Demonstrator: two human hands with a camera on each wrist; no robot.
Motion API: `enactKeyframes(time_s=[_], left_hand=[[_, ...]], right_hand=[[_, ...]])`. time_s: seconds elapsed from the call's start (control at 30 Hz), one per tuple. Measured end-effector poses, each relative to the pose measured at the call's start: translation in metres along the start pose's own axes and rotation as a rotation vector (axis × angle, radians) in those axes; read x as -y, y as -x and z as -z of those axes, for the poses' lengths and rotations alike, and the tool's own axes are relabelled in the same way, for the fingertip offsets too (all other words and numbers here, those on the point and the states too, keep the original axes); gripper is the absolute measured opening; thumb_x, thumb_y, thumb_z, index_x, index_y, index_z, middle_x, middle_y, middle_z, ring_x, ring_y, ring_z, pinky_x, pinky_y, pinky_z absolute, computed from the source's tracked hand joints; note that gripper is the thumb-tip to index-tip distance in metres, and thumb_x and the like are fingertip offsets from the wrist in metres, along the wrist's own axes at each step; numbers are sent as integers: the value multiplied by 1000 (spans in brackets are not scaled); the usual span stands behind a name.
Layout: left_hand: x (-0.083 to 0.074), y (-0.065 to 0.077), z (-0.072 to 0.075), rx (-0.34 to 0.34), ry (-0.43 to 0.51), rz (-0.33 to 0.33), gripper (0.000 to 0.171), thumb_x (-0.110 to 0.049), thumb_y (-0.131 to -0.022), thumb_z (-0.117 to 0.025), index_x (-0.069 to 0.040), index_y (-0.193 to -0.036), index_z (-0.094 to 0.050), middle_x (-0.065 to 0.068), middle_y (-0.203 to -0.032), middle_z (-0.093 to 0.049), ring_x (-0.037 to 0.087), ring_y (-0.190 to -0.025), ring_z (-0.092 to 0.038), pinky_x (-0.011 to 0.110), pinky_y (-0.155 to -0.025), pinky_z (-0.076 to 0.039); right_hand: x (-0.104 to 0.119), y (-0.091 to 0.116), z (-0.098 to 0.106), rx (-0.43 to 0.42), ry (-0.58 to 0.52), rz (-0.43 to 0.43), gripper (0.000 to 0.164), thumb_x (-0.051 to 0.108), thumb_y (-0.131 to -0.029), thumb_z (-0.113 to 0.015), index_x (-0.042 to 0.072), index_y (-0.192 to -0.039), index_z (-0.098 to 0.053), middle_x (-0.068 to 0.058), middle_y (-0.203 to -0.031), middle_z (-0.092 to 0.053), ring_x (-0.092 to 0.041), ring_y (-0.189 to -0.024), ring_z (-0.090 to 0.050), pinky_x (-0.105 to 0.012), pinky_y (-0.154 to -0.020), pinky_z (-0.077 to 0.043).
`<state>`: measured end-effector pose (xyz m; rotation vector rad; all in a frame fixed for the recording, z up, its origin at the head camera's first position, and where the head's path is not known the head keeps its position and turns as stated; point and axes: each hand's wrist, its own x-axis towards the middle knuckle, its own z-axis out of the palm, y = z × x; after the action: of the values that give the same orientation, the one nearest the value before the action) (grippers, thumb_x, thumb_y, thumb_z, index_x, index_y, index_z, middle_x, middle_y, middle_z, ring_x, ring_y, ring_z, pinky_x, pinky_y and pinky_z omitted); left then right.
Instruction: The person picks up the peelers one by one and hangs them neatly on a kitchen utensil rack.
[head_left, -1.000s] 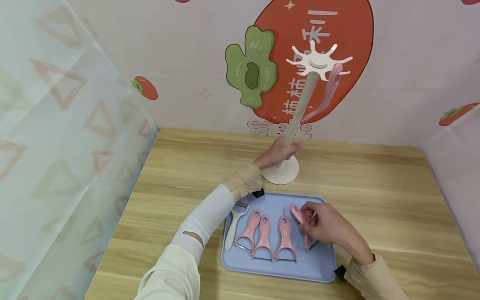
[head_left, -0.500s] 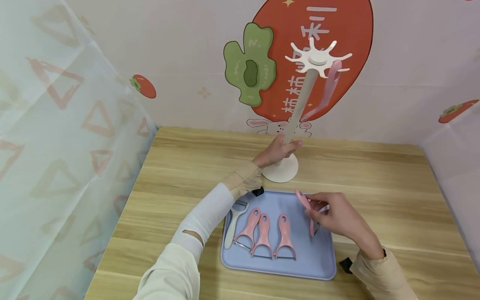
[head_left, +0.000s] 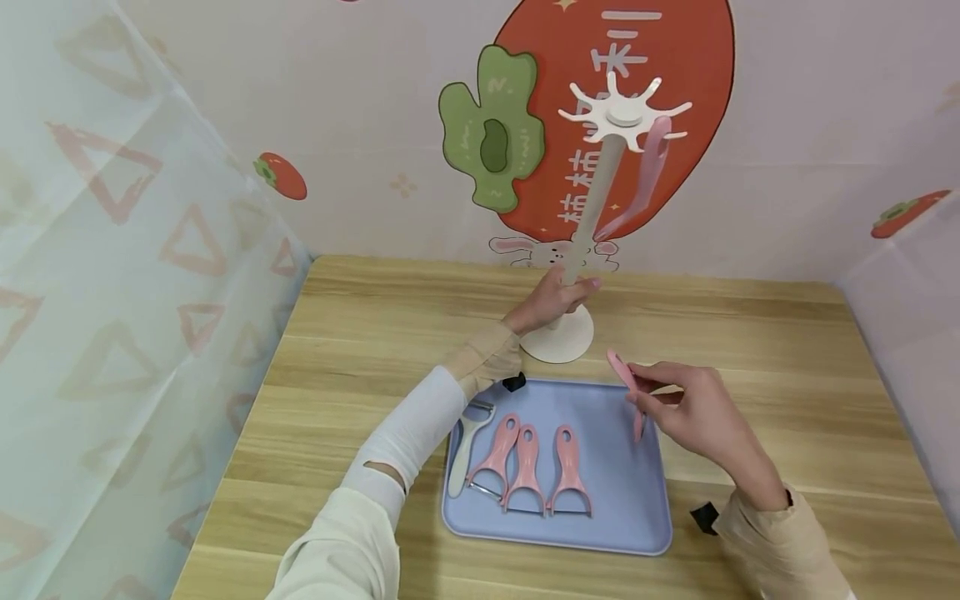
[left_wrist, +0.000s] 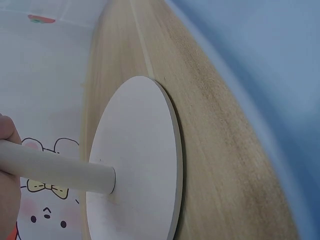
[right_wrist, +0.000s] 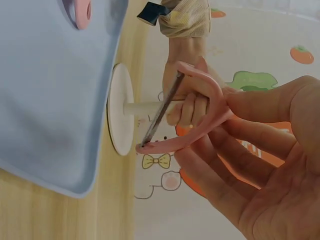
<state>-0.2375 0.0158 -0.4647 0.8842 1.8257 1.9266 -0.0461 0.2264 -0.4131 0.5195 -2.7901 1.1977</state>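
My left hand [head_left: 551, 302] grips the pole of a white stand [head_left: 597, 187], low down above its round base [left_wrist: 135, 165]. The stand's top is a ring of several hooks, and one pink peeler [head_left: 651, 171] hangs from a hook on its right side. Between thumb and fingers, my right hand [head_left: 693, 408] pinches another pink peeler [right_wrist: 212, 117], raised over the right rim of the blue tray [head_left: 622, 500]; its metal blade faces away from the palm in the right wrist view. On the tray lie three pink peelers [head_left: 567, 467] and a white peeler [head_left: 465, 450].
The tray sits on a wooden table [head_left: 772, 383], just in front of the stand's base. Behind the table hangs a printed wall sheet [head_left: 375, 117] with strawberry and rabbit pictures. Another sheet closes off the left side.
My right hand has lifted the pinched peeler up off the tray and carried it back and to the right. My left hand keeps its grip on the pole.
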Motion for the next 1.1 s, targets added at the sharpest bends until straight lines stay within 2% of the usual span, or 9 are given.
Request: enactKeyframes(time_s=[0.1,0.2,0.27,0.53,0.67,0.83,1.1], left_hand=[[0,1,1,0,-1,-2,24,-15,-106,-55,7,-117,-56,-1,-54,-31,17,-45,-26,28,-47,-21],[1,2,2,-2,-5,-3,29,-16,-106,-55,4,-127,-55,-1,-54,-32,18,-45,-26,28,-47,-21],[2,3,2,-7,-6,-3,29,-16,-106,-55,1,-130,-55,-1,-55,-32,18,-45,-27,28,-47,-21],[4,4,2,-6,0,-26,27,-13,-106,-54,3,-128,-54,-1,-55,-32,17,-45,-27,28,-46,-21],[4,3,2,-7,10,-17,35,-13,-106,-54,2,-138,-52,-1,-56,-32,17,-45,-26,28,-46,-21],[4,2,3,-5,22,-12,44,-14,-106,-54,-2,-148,-47,0,-57,-32,17,-46,-26,29,-46,-21],[4,2,2,-2,43,-21,39,-13,-106,-54,0,-143,-49,-1,-57,-31,16,-46,-25,28,-47,-20]], right_hand=[[-1,-2,3,-56,2,21,32,4,-82,-84,3,-114,-80,-5,-103,-79,-12,-88,-74,-22,-66,-59],[-1,-5,6,-97,-30,32,31,3,-82,-84,4,-113,-81,-4,-103,-79,-5,-89,-73,-18,-68,-58],[-1,-7,8,-118,-60,43,31,3,-82,-84,5,-113,-81,-5,-103,-79,-2,-89,-72,-16,-69,-57],[-5,-12,13,-200,-154,81,36,-6,-78,-84,0,-113,-80,-11,-102,-78,6,-92,-71,-14,-74,-56],[-4,-14,17,-246,-165,64,36,-6,-78,-84,1,-113,-80,-11,-101,-78,5,-92,-72,-15,-75,-56],[-2,-18,23,-290,-183,102,37,-11,-77,-82,-1,-112,-80,-8,-102,-78,2,-91,-73,-16,-76,-56],[1,-21,31,-341,-213,131,37,-17,-75,-81,-8,-110,-78,2,-106,-78,-1,-95,-73,-17,-78,-57]])
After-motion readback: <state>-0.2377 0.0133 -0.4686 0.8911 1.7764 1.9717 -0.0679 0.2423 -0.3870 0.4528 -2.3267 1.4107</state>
